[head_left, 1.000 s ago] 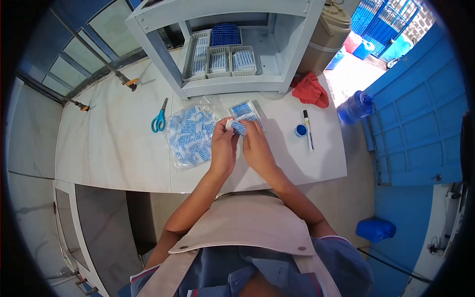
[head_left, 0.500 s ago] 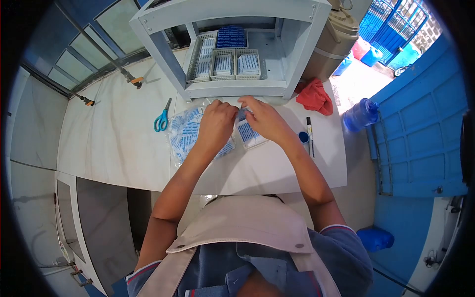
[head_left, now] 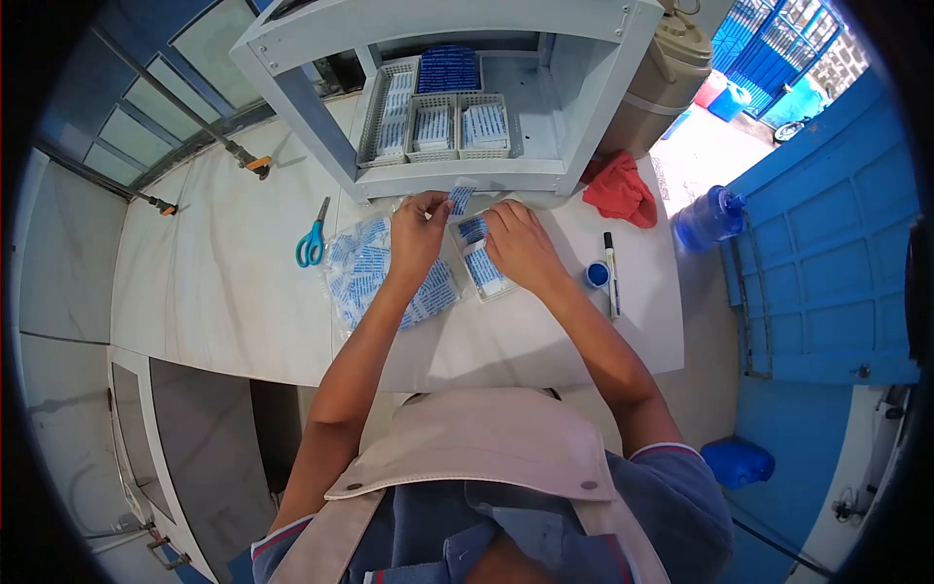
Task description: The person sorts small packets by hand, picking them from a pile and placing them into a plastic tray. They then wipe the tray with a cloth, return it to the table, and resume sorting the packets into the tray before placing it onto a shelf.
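Note:
My left hand (head_left: 415, 234) pinches a small blue-and-white sachet (head_left: 459, 200) and holds it up just in front of the grey shelf unit (head_left: 457, 175). My right hand (head_left: 520, 243) rests fingers-down on a small clear tray of sachets (head_left: 484, 271) on the white table (head_left: 224, 282). A clear bag full of the same blue-printed sachets (head_left: 365, 273) lies under my left wrist.
Inside the shelf unit stand white mesh baskets (head_left: 433, 127) holding rows of sachets. Blue-handled scissors (head_left: 311, 238) lie left of the bag. A marker pen (head_left: 611, 273), a blue cap (head_left: 595, 274), a red cloth (head_left: 619, 193) and a blue water bottle (head_left: 708, 219) are at the right.
My hands went from near my body out to the shelf front. The left hand now lifts one sachet clear; the right hand has settled on the tray.

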{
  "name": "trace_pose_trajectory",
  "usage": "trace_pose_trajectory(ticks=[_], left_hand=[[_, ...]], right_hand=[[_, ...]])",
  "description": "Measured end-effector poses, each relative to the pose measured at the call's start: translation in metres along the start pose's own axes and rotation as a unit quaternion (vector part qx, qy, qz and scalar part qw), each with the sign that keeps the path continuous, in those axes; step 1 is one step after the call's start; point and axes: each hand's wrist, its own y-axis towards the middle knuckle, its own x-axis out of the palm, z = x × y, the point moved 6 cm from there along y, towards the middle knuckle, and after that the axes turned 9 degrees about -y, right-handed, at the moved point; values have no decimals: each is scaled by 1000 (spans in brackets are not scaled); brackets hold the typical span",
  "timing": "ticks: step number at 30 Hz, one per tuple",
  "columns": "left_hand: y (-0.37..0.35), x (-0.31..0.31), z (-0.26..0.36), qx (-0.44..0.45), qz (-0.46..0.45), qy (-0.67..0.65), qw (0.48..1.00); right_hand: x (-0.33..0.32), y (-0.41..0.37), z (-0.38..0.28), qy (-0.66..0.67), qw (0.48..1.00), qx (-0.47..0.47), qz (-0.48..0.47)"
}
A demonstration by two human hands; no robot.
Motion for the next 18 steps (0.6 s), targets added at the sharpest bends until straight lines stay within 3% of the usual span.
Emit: trace_pose_trajectory(ticks=[18], left_hand=[[2, 13, -16, 21, -29, -44, 998]], right_hand=[[9, -2, 1, -10, 999, 7, -49]])
